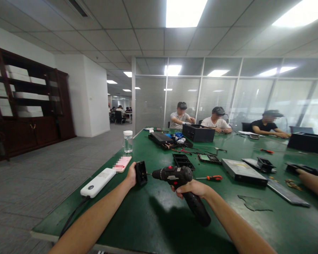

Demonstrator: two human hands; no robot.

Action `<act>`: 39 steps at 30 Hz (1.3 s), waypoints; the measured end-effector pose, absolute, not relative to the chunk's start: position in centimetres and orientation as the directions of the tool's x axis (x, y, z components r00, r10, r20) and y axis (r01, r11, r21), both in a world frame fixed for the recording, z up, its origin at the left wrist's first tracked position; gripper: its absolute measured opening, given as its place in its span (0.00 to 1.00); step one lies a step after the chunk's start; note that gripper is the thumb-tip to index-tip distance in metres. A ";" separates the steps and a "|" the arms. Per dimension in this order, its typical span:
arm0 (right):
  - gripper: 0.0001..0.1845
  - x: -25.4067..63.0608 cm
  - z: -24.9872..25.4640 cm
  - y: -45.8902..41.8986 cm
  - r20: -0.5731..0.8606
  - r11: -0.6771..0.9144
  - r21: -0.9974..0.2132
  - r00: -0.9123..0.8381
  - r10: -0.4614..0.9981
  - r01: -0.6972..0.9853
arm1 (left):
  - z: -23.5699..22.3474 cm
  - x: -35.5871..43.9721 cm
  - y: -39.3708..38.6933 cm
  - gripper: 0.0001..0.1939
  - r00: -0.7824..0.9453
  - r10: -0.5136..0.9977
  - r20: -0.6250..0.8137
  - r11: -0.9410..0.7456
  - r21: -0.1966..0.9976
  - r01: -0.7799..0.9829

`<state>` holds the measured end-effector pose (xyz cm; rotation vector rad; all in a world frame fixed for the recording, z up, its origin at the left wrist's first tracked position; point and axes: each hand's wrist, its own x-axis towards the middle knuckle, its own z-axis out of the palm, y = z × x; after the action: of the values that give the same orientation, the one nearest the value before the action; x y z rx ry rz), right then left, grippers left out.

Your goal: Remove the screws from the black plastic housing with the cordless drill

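My left hand [131,175] grips a small black open-fronted plastic housing [141,173] by its left side, tilted up on edge just above the green table [116,218]. My right hand [192,188] is wrapped round the handle of a black cordless drill [175,174] with red buttons. The drill points left, and its bit reaches the inside of the housing; whether it sits on a screw is too small to tell. Behind the drill lies a black plastic frame [183,161]. To the right of the drill rests a screwdriver [214,178] with an orange and black handle.
At left are a white power bank [97,182] with a cable, a pink phone [122,163] and a clear water jar [127,141]. To the right lie a silver optical drive [244,172] and a thin dark sheet [254,203]. Another person's hand [312,181] reaches in at far right.
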<state>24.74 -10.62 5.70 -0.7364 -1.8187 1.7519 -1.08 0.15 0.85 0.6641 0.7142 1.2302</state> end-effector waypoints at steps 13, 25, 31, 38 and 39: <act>0.15 24.8 5.3 -10.5 -0.033 -0.053 -0.999 -0.719 0.694 -0.005 | 0.2 -1.3 0.8 0.18 0.192 0.977 -0.095 0.190 0.797 -0.573; 0.17 24.8 5.4 -10.5 -0.053 -0.063 -0.998 -0.703 0.709 0.012 | 0.1 -1.2 0.8 0.18 0.205 0.977 -0.063 0.172 0.802 -0.572; 0.15 24.8 5.4 -10.5 -0.034 -0.048 -0.999 -0.710 0.704 0.000 | 0.2 -1.3 0.7 0.19 0.207 0.975 -0.085 0.190 0.804 -0.564; 0.16 24.8 5.4 -10.5 -0.047 -0.058 -0.998 -0.715 0.697 0.009 | 0.6 -1.1 0.3 0.18 0.192 0.978 -0.086 0.184 0.789 -0.586; 0.16 24.8 5.4 -10.5 -0.045 -0.058 -0.998 -0.720 0.693 0.006 | 0.6 -1.1 0.3 0.17 0.189 0.978 -0.092 0.188 0.786 -0.588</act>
<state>24.84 -10.50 5.39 -0.7450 -1.7303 1.8296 -1.05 0.25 0.63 0.6946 0.6924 1.2344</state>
